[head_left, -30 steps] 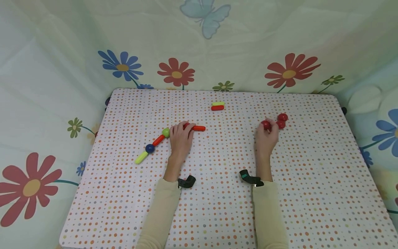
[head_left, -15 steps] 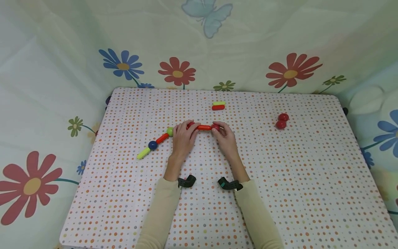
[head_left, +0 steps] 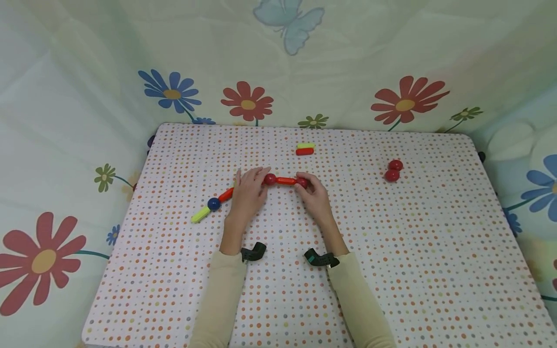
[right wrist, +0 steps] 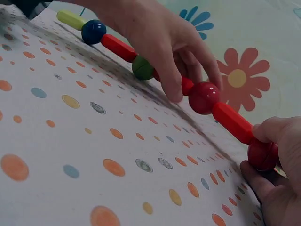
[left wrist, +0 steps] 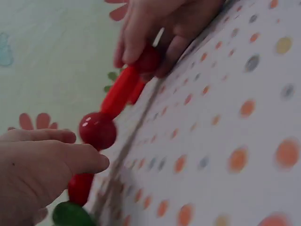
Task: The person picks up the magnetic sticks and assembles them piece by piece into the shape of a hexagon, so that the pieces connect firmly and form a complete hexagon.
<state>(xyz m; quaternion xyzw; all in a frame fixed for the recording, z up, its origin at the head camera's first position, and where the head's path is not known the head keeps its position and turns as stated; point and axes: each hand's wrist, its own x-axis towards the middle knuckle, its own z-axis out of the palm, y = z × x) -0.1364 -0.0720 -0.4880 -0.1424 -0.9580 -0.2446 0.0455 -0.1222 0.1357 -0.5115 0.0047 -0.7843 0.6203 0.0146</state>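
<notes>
A chain of balls and rods lies across the table. In the right wrist view its yellow rod (right wrist: 70, 20), blue ball (right wrist: 94, 32), red rod (right wrist: 117, 47) and green ball (right wrist: 143, 67) lead to a red ball (right wrist: 204, 98). Another red rod (head_left: 285, 181) runs from that ball to a red end ball (head_left: 301, 182). My right hand (head_left: 315, 197) pinches this end ball between thumb and fingers. Over the rod between the green ball and the middle red ball is my left hand (head_left: 249, 195), its fingers loosely spread on both sides. It covers the green ball in the head view.
Two loose red balls (head_left: 393, 170) lie touching at the right. A loose yellow rod (head_left: 305, 145) and a loose red rod (head_left: 304, 152) lie side by side near the far edge of the dotted table (head_left: 417, 270). A flowered curtain (head_left: 339, 58) hangs behind.
My right hand has carried a red ball left from the loose balls to the chain's red rod end. My left hand has slid left off the middle red ball, loosening its fingers.
</notes>
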